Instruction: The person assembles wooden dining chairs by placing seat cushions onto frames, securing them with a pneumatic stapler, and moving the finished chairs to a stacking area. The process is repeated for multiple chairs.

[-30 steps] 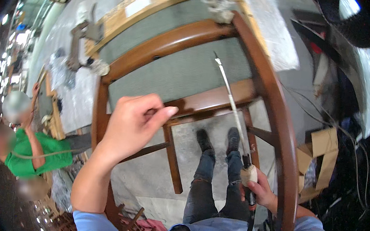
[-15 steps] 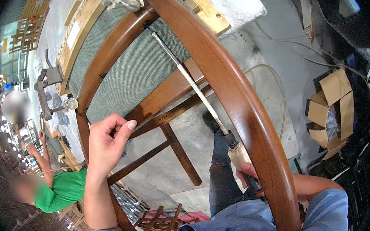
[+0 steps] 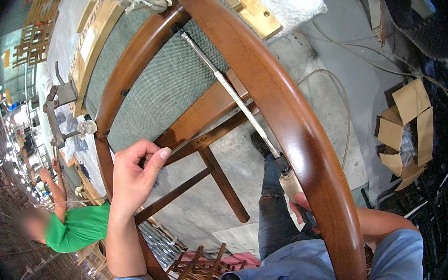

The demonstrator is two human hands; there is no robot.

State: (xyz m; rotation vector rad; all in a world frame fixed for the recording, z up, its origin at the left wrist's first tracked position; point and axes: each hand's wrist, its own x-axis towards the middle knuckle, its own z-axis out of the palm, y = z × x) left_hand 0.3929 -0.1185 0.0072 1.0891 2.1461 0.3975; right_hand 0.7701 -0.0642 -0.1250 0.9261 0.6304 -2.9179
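A brown varnished wooden chair frame with a grey-green upholstered panel fills the middle of the view. My right hand, partly hidden behind the curved wooden arm, grips a power screwdriver with a pale body. Its long metal bit slants up to the left, its tip at a dark bolt hole in the curved rail. Lower left, my left hand is closed, thumb pressed against curled fingers; whatever it pinches is too small to make out.
Metal clamps with plastic-wrapped ends stand along the wooden fixture at left. A co-worker in a green shirt is at lower left. An open cardboard box sits on the floor at right, near loose cables.
The view has shifted slightly. The screwdriver stays lined up with the bolt hole, and both hands keep nearly the same pose. The co-worker's arms have moved a little.
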